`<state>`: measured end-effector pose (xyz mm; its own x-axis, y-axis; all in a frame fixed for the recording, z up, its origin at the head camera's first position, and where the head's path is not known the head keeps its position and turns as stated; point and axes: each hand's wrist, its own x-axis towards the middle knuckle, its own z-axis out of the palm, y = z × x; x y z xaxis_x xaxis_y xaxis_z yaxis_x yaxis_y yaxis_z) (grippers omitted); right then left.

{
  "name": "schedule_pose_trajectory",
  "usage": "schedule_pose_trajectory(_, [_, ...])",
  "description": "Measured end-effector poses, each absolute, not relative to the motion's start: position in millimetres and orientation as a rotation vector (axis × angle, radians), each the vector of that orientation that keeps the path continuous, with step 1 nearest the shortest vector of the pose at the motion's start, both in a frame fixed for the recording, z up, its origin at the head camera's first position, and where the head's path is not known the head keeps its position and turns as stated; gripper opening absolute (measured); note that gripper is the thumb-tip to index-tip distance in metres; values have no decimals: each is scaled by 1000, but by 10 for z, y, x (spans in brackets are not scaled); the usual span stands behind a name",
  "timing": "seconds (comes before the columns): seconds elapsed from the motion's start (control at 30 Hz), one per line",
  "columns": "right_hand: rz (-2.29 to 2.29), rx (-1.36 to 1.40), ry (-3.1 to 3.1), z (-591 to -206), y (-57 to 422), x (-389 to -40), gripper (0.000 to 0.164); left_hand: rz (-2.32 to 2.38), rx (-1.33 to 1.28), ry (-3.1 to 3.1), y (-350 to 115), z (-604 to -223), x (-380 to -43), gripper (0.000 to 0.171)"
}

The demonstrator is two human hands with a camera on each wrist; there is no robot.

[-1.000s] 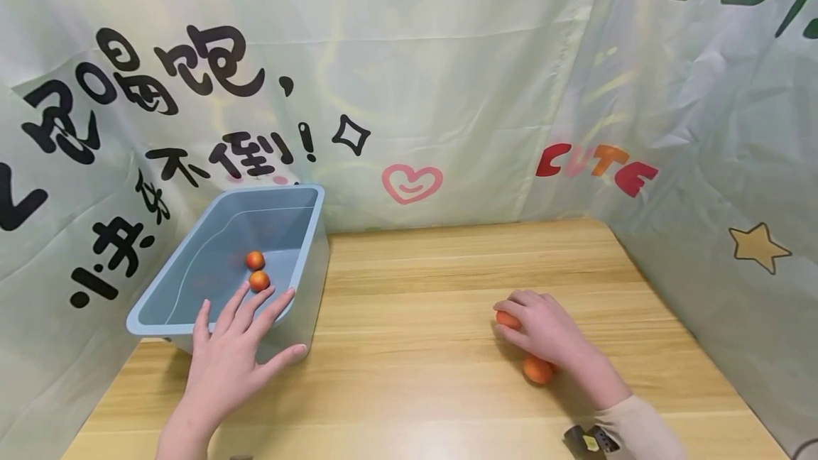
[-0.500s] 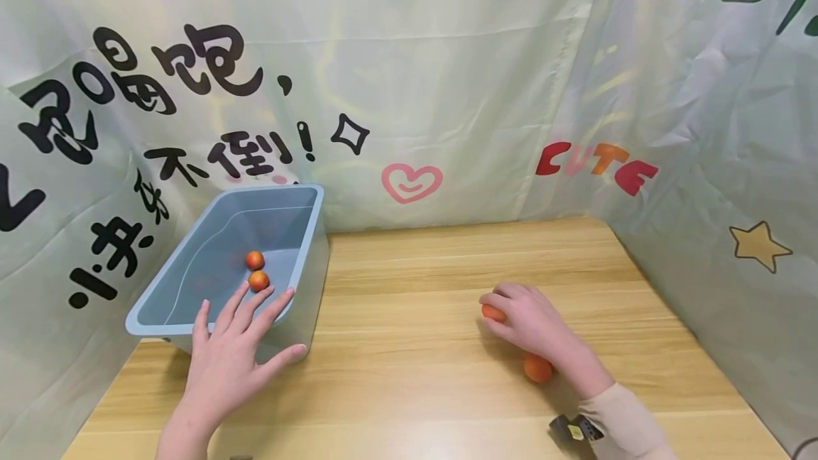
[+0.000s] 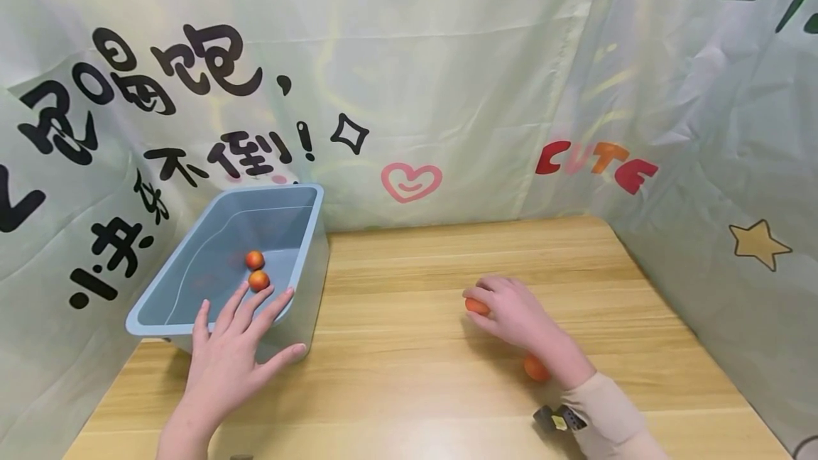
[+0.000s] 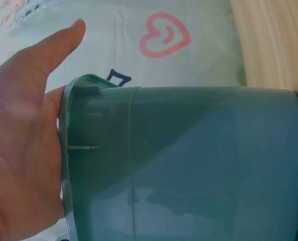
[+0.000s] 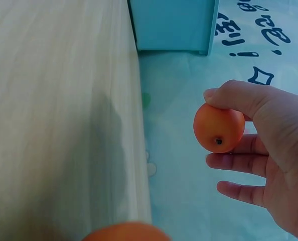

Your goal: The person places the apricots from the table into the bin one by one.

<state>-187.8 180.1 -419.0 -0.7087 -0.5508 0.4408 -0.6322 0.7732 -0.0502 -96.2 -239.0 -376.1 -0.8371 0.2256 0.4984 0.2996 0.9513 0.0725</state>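
My right hand [image 3: 514, 314] pinches a small orange [image 3: 477, 306] above the table. In the right wrist view that orange [image 5: 216, 125] is smooth, has a dark stem spot, and sits between thumb and fingers. Another orange [image 3: 535, 368] lies on the table under my right wrist, partly covered by it. My left hand [image 3: 230, 357] has its fingers spread over the near rim of a blue plastic bin [image 3: 313, 233]. Two oranges lie inside: a farther orange [image 3: 254, 260] and a nearer orange [image 3: 258, 280], close to my left fingertips.
The bin stands at the left of the wooden table [image 3: 409, 346]. A printed cloth [image 3: 460, 91] hangs behind the table and along both sides. At my right sleeve [image 3: 603, 410] there is a small dark device [image 3: 559, 419].
My right hand has moved left and slightly away from me with the orange, off from the orange lying on the table. My left hand and the bin stay where they were.
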Motion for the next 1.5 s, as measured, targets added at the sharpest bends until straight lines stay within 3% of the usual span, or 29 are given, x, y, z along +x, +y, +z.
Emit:
schedule_pose_trajectory(0.7, [339,944,-2541,-4029,1421,-1949,27,-215,-379,-2600,-2386,-3762,-962,83])
schedule_pose_trajectory(1.5, [466,1036,-2456,-3898,1008,-2056,38,-225,-372,-2603,-2378,-3745,-953,82])
